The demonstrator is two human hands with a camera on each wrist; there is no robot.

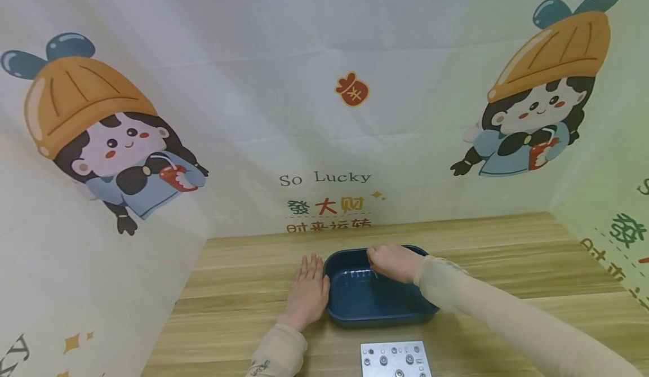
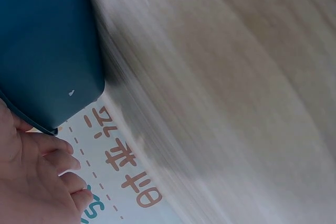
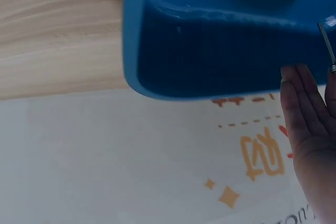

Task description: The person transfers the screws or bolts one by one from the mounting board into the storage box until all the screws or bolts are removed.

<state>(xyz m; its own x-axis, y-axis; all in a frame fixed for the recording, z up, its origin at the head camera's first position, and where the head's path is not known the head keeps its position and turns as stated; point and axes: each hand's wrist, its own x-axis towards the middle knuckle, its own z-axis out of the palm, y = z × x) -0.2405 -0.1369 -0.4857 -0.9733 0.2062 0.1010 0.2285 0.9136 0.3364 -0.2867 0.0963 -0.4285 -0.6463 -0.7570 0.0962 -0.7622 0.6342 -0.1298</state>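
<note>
A dark blue rectangular basin [image 1: 375, 315] stands on the wooden table. My left hand [image 1: 307, 295] lies against its left side with the fingers straight; in the left wrist view the fingers [image 2: 58, 156] are by the basin's rim. My right hand [image 1: 395, 261] is over the basin's far rim. It pinches a screw [image 3: 326, 45] with a threaded shank, which hangs over the inside of the basin. The screw's head is partly hidden at the fingertips, at the edge of the right wrist view.
A silver metal plate [image 1: 395, 357] with several round fittings lies in front of the basin, cut off by the lower frame edge. A printed cloth [image 1: 324, 140] hangs behind the wooden table [image 1: 243, 287] and along both sides.
</note>
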